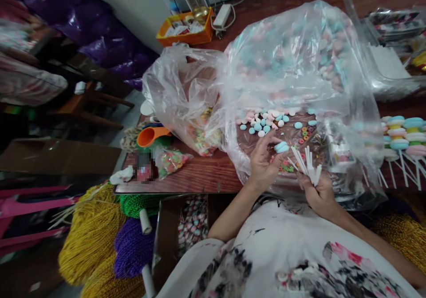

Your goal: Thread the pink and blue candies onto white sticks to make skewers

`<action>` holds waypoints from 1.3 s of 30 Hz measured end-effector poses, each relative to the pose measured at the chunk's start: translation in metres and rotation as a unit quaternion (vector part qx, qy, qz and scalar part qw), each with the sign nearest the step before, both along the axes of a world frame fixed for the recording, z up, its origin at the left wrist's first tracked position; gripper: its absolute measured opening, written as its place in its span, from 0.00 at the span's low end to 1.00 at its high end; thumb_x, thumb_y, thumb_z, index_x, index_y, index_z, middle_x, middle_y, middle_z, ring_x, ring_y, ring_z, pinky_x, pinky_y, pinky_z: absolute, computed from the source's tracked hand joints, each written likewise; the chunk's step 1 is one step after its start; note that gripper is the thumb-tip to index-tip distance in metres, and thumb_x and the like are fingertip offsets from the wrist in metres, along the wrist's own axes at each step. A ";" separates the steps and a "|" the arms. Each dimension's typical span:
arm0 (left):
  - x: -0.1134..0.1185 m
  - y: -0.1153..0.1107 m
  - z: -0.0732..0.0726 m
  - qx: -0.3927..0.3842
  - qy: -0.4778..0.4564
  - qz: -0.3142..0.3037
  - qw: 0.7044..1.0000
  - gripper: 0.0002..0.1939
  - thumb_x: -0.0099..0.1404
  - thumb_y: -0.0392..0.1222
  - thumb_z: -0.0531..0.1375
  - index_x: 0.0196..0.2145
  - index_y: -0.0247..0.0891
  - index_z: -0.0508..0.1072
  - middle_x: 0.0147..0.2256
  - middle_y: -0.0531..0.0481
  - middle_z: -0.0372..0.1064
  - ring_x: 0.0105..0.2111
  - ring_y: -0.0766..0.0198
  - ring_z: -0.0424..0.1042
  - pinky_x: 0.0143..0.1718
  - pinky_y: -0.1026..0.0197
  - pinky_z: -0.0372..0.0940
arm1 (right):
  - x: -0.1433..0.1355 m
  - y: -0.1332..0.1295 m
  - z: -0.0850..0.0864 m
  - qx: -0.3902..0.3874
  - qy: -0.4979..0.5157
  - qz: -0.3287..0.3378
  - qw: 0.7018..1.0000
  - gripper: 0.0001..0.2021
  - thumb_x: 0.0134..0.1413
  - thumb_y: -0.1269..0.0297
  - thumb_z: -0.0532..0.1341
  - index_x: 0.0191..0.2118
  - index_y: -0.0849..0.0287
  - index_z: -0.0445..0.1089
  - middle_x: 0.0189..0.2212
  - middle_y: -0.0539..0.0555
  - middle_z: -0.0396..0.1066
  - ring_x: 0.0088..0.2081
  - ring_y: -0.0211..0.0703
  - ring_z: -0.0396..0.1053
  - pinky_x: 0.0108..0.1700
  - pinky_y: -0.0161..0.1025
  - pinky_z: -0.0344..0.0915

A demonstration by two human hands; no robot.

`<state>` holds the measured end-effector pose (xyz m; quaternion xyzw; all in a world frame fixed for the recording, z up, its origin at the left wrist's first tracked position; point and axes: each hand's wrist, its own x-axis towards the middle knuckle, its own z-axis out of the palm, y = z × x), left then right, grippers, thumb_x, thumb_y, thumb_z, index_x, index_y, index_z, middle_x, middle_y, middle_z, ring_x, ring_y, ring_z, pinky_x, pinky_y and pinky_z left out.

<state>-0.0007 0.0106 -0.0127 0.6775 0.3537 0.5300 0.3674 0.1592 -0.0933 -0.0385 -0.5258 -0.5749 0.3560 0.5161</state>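
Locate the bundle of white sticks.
In the head view, the bundle of white sticks is right of centre, gripped in the right hand, just right of the blue pieces in the left hand.

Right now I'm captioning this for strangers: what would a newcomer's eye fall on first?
Probably the big bag of pink and blue sweets on the table. Next, the white sticks in the right hand, near the table's front edge. Then the yellow bundles, at lower left.

An orange tray (207, 35), a white corded block (222, 16), a large candy bag (282, 62) and a small packet (173, 161) are being carried by the worktop (203, 173).
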 end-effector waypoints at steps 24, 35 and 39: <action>0.030 0.049 0.013 0.037 0.201 -0.086 0.975 0.12 0.71 0.39 0.57 0.45 0.39 0.80 0.39 0.46 0.81 0.39 0.61 0.79 0.45 0.59 0.72 | 0.051 0.015 -0.009 -0.065 0.114 -0.221 0.966 0.24 0.61 0.55 0.65 0.18 0.57 0.57 0.16 0.45 0.55 0.19 0.32 0.52 0.22 0.34 0.51; 0.094 0.102 -0.005 -0.011 0.516 -0.196 0.834 0.10 0.64 0.35 0.58 0.37 0.35 0.80 0.41 0.40 0.76 0.44 0.53 0.74 0.47 0.55 0.68 | 0.057 0.012 -0.028 -0.067 0.107 -0.170 0.977 0.24 0.63 0.53 0.61 0.18 0.56 0.58 0.17 0.46 0.54 0.20 0.34 0.51 0.23 0.36 0.50; 0.077 0.089 -0.003 -0.083 0.348 -0.182 0.916 0.07 0.63 0.36 0.61 0.32 0.33 0.79 0.32 0.45 0.74 0.37 0.59 0.73 0.45 0.55 0.69 | 0.059 0.011 -0.031 -0.061 0.096 -0.166 0.980 0.23 0.64 0.53 0.61 0.20 0.56 0.59 0.18 0.46 0.55 0.22 0.35 0.53 0.25 0.35 0.53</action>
